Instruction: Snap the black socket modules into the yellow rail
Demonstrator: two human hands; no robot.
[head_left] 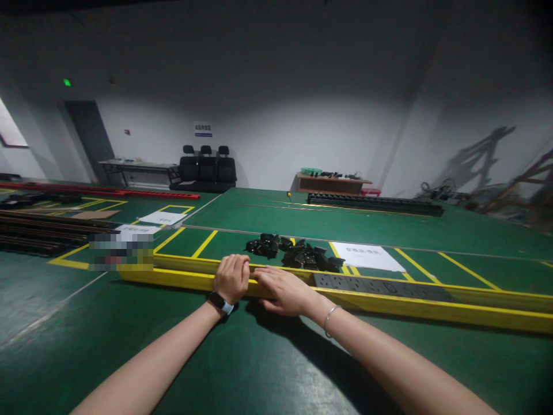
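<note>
A long yellow channel (173,279) runs across the green work surface (268,369). My left hand (232,278), with a watch at the wrist, is closed over the channel. Just to its right, my right hand (283,290) lies on the channel, its fingers bent over the front rail towards the left hand; what is under them is hidden. Dark socket modules (358,284) sit inside the channel to the right. Behind it lie loose black plastic parts (306,255) in a pile.
A white paper sign (367,256) lies behind the channel. Dark metal bars (47,230) are stacked at the left, and a long black rail (375,203) lies farther back. Black seats (207,169) stand by the wall.
</note>
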